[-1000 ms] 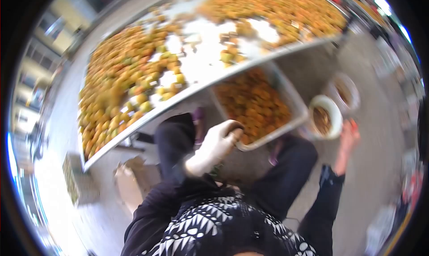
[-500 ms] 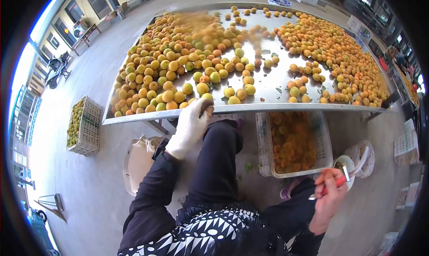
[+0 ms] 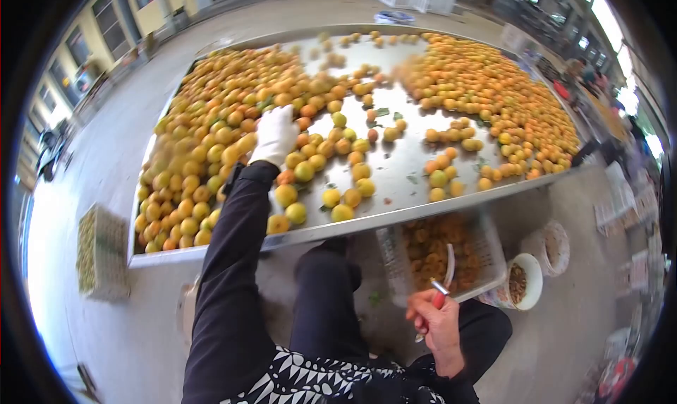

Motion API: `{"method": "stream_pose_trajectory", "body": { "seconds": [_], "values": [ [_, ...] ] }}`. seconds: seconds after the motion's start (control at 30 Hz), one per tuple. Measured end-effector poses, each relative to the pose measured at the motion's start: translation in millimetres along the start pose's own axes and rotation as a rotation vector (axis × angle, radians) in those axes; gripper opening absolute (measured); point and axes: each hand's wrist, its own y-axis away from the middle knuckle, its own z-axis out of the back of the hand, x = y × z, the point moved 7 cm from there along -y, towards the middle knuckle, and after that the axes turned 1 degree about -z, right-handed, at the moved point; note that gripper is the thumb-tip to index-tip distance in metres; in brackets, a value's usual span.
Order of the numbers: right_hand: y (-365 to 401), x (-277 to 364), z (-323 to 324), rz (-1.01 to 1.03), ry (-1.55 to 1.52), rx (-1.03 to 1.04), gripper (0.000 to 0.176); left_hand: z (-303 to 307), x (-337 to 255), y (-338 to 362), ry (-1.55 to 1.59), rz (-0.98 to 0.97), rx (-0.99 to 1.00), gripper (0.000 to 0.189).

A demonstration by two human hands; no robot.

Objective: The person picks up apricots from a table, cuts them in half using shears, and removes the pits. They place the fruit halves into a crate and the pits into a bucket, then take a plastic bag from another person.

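My left hand (image 3: 276,134), in a white glove, is stretched over the metal table (image 3: 391,217) among many yellow-orange apricots (image 3: 218,132). Its back faces me, and its fingertips are hidden against the fruit. In front of my lap, my bare right hand (image 3: 438,326) is closed around a red-handled tool (image 3: 439,300) with a bright metal end. A short silvery piece pokes out below that fist. Beyond it, under the table's near edge, a white plastic crate (image 3: 497,263) contains orange apricot flesh.
A white bucket (image 3: 534,291) with brown apricot pits stands right of the crate, beside another pale bucket (image 3: 557,247). Left of the table is a crate of greenish fruit (image 3: 113,256). More apricots (image 3: 508,100) cover the table's right side. People are at the far right.
My left hand has gone from the table's near edge forward onto the apricots. My right hand has moved left with the red-handled tool, away from the bucket. The view has shifted.
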Motion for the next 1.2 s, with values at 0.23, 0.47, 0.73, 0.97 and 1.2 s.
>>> {"method": "stream_pose_trajectory", "body": {
  "seconds": [0.23,0.47,0.73,0.97,1.2],
  "values": [
    [-12,-18,30,-0.077,0.047,-0.117,0.015,-85,9,-37,-0.155,-0.024,0.217,0.038],
    [-20,-30,36,-0.081,0.005,-0.117,0.015,-103,13,-39,-0.228,-0.059,0.207,0.028],
    [-6,-28,31,-0.055,0.008,-0.101,0.015,-92,10,-41,-0.192,-0.032,0.166,0.02],
    [12,-1,30,0.053,0.023,-0.083,0.014,58,-86,-25,0.717,-0.059,0.254,0.029],
    [37,73,-7,0.33,-0.211,0.072,0.032,193,-259,138,0.876,-0.663,0.512,0.039]
  ]
}}
